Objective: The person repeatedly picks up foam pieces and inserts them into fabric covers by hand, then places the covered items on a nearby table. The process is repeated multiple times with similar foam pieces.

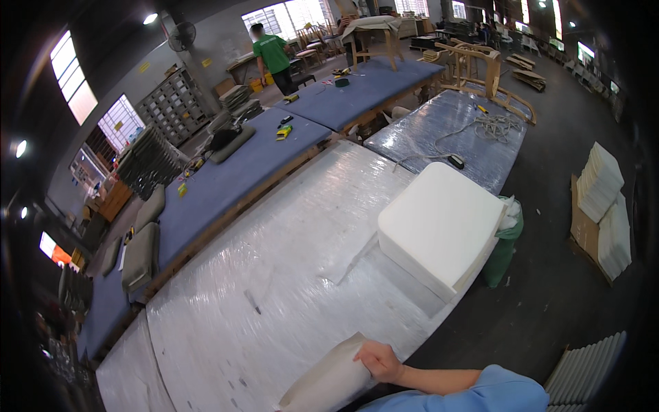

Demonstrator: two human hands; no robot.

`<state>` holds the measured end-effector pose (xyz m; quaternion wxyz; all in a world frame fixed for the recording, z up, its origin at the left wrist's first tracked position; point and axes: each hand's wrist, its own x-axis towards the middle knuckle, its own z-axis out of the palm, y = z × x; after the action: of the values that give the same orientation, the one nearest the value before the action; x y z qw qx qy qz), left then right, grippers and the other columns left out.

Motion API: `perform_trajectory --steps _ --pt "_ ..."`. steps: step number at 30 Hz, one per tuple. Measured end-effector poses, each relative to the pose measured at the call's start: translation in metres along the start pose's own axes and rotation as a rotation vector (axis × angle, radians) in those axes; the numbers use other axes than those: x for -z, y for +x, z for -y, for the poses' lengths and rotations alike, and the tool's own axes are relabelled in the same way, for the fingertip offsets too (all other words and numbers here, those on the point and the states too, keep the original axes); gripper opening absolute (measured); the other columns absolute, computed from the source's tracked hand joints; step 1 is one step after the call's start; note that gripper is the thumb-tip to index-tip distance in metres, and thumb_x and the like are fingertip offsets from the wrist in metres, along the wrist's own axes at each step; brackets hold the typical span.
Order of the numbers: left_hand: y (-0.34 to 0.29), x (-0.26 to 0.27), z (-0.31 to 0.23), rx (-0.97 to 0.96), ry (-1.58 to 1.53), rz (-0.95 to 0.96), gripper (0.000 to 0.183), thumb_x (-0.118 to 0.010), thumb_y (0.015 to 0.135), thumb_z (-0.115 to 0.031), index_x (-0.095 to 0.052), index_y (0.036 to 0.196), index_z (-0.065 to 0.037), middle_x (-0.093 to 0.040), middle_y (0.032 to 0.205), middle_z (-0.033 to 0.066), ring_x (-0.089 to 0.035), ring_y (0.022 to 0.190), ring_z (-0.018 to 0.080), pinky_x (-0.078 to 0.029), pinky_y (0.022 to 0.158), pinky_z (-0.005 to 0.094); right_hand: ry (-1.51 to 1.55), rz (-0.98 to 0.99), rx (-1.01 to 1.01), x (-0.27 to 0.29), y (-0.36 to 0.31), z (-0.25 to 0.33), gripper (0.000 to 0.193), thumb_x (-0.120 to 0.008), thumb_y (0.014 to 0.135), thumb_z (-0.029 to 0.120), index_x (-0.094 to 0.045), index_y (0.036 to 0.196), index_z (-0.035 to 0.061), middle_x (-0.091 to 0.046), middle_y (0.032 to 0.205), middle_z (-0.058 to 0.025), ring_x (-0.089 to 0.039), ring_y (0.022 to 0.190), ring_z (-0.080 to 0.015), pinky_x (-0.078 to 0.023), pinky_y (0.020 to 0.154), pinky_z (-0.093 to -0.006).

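Observation:
My right hand (pixel 381 362) comes in from the lower right with a blue sleeve. Its fingers are closed on the edge of a pale beige, curved sheet-like piece (pixel 329 378), which is partly cut off by the lower edge of the picture. That piece is over the near end of a plastic-wrapped worktable (pixel 274 275). Farther along the same table, a stack of white foam pads (pixel 439 223) with rounded corners lies at its right side. My left hand does not show.
Blue-topped tables (pixel 240 178) run along the left, bearing grey cushions (pixel 141 257) and tools. A cord (pixel 494 127) and a wooden chair frame (pixel 487 72) lie beyond the foam. White pads (pixel 604 199) stand on the right floor; a person in green (pixel 273 55) is far off.

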<state>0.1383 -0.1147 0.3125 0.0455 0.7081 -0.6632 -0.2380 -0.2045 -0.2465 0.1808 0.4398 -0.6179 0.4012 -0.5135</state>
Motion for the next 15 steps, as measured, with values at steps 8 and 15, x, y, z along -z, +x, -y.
perform_trajectory --steps 8,15 --pt "-0.008 -0.048 0.091 0.286 -0.622 -0.695 0.042 -0.05 0.107 -0.033 -0.07 0.125 -0.001 -0.073 0.118 0.022 -0.069 0.111 0.0361 -0.051 0.099 0.0462 0.172 -0.084 -0.386 -0.027 0.053 -0.001 0.045 -0.056 0.106 0.031 -0.071 0.079 -0.0012 -0.068 0.073 -0.0035 -0.061 0.071 -0.0117 -0.05 0.069 -0.0321" --pt "0.044 -0.07 0.142 0.33 -1.247 -1.001 0.059 -0.042 0.11 -0.038 -0.076 0.091 0.006 -0.074 0.089 0.0122 -0.066 0.088 0.0217 -0.051 0.086 0.0364 -0.157 -0.056 -0.385 -0.036 0.107 -0.012 0.051 -0.057 0.104 0.045 -0.076 0.083 0.003 -0.07 0.072 -0.0063 -0.061 0.067 -0.0169 -0.051 0.066 -0.0369"
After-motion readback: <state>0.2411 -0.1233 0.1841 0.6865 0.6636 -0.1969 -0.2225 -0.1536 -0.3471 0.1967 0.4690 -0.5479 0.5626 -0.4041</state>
